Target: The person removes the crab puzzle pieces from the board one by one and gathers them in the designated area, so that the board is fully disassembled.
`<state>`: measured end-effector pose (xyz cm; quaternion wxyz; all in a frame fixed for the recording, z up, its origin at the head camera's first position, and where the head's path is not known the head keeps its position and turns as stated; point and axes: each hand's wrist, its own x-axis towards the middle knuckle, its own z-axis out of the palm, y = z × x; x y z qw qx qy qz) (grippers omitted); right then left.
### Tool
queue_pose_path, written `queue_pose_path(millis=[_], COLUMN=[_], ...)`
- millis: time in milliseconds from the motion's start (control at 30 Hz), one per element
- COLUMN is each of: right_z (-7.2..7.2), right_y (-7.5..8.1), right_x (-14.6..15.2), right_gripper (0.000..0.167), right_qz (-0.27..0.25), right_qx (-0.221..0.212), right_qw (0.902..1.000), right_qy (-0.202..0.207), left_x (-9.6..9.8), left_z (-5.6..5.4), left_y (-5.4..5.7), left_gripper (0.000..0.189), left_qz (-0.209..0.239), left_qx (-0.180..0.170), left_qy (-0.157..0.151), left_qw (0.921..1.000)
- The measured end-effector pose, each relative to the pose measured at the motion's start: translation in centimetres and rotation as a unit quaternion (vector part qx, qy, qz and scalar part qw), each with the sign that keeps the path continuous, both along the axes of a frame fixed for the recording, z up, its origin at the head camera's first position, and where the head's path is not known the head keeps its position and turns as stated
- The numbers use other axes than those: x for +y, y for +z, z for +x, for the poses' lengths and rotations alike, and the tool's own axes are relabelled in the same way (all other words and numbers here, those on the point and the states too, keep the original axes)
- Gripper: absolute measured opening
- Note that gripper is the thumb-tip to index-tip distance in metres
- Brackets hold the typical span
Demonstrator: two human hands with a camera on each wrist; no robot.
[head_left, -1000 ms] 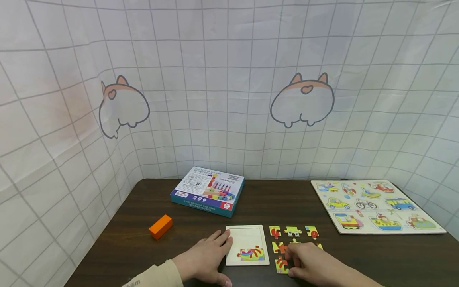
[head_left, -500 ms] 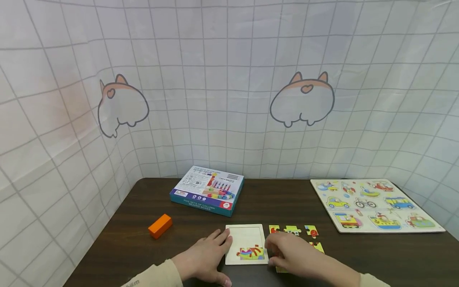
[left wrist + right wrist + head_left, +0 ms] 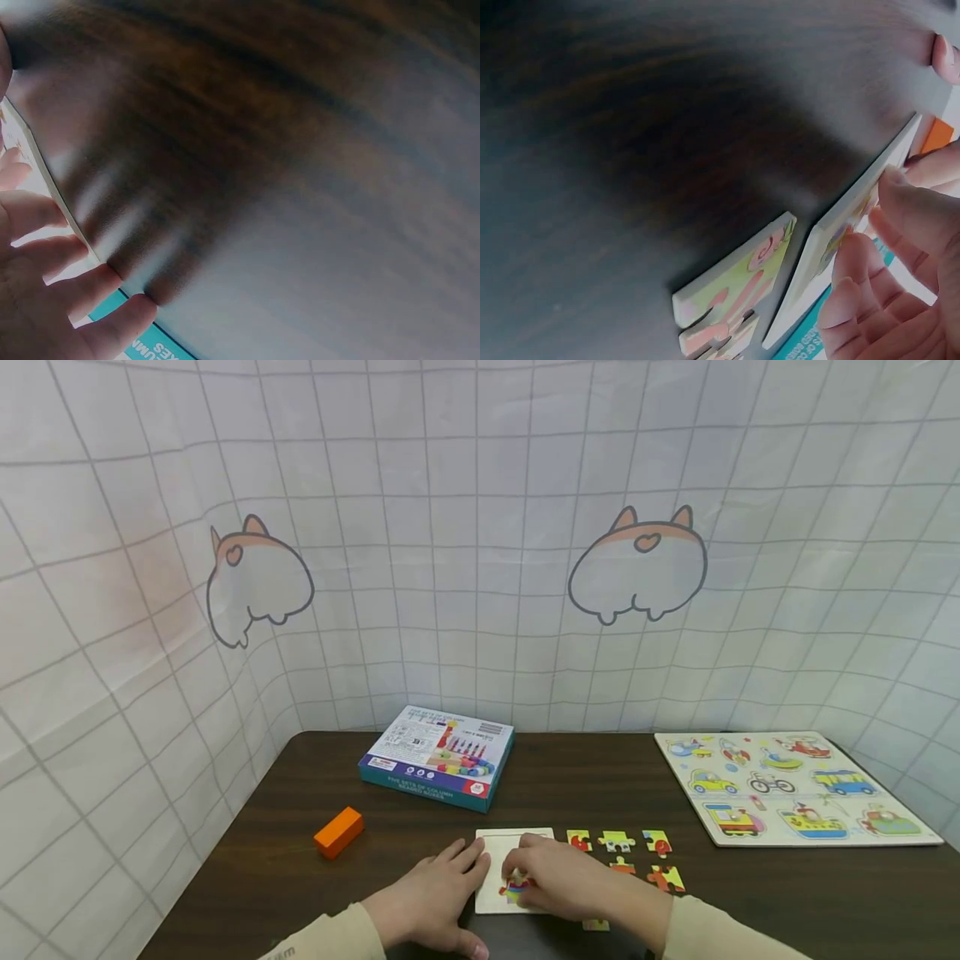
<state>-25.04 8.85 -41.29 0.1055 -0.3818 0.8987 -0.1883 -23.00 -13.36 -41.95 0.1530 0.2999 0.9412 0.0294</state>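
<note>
A square white puzzle tray (image 3: 489,902) lies near the table's front, with joined colourful pieces at its lower right, now partly covered. My right hand (image 3: 566,878) is over it, thumb and fingers pinching a puzzle piece (image 3: 517,877), mostly hidden by the fingers. In the right wrist view, that right hand (image 3: 907,247) bends its fingers at the tray (image 3: 799,292). My left hand (image 3: 435,897) lies with fingers extended, fingertips on the tray's left edge. The left wrist view has the left hand (image 3: 52,292) with its fingers spread.
Several loose puzzle pieces (image 3: 617,841) lie right of the tray, one (image 3: 735,281) close beside it. An orange block (image 3: 339,832) sits at left. Behind are a teal-edged toy box (image 3: 438,758) and, at right, a vehicle picture board (image 3: 795,789).
My right hand has moved left from the loose pieces to the tray, taking the left piece of the middle row. The left hand has stayed at the tray's edge.
</note>
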Motion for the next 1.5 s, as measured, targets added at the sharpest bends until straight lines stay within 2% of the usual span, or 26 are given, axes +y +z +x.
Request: queue_pose_path(millis=[200, 400, 633, 767, 833, 933, 1067, 1133, 1200, 1333, 1433, 1500], right_z=[-0.1, 0.0, 0.0, -0.1, -0.2, -0.4, -0.5, -0.6, -0.8, -1.0, -0.9, -0.8], right_y=[-0.2, -0.4, -0.4, -0.3, -0.2, 0.0, 0.4, 0.6, 1.1, 2.2, 2.4, 2.1], right_x=[-0.4, -0.7, -0.6, -0.4, -0.3, 0.1, 0.7, 1.0, 1.7, 4.0, 6.3, 7.9], right_gripper=[0.016, 0.019, 0.025, 0.024, 0.021, 0.021, 0.017, 0.012, 0.008, 0.006, 0.008, 0.009], right_qz=[0.011, 0.023, 0.002, -0.002, -0.015, -0.053, -0.106, -0.125, -0.142, -0.159, -0.157, -0.154], right_qx=[-0.002, 0.002, -0.010, -0.016, -0.026, -0.064, -0.129, -0.140, -0.137, -0.099, -0.075, -0.074], right_qw=[0.9999, 0.9995, 0.9993, 0.9993, 0.9993, 0.9965, 0.9859, 0.9822, 0.9803, 0.9821, 0.9843, 0.9840], right_qy=[-0.011, -0.022, -0.037, -0.033, -0.023, -0.004, 0.003, -0.002, -0.007, -0.019, -0.033, -0.051], left_x=[0.1, 0.2, 0.1, 0.1, 0.1, 0.2, 0.2, 0.1, 0.2, 0.2, 0.2, 0.2], left_z=[0.2, 0.3, 0.0, 0.0, 0.2, 0.3, 0.2, 0.1, 0.0, 0.0, -0.2, -0.3], left_y=[0.4, 0.4, 0.0, 0.0, 0.2, 0.2, -0.1, -0.2, -0.2, 0.1, 0.1, -0.1], left_gripper=[0.102, 0.102, 0.103, 0.103, 0.103, 0.104, 0.104, 0.104, 0.103, 0.102, 0.102, 0.104], left_qz=[0.001, -0.002, 0.001, -0.001, -0.001, -0.006, -0.008, -0.004, -0.002, 0.003, -0.001, 0.001], left_qx=[-0.002, 0.003, 0.000, 0.007, 0.009, 0.015, 0.010, 0.002, -0.007, -0.020, -0.026, -0.029], left_qy=[0.012, 0.011, 0.002, 0.000, 0.006, 0.008, 0.002, 0.003, 0.006, 0.018, 0.014, 0.013], left_qw=[0.9999, 0.9999, 1.0000, 1.0000, 0.9999, 0.9998, 0.9999, 1.0000, 1.0000, 0.9996, 0.9996, 0.9995])
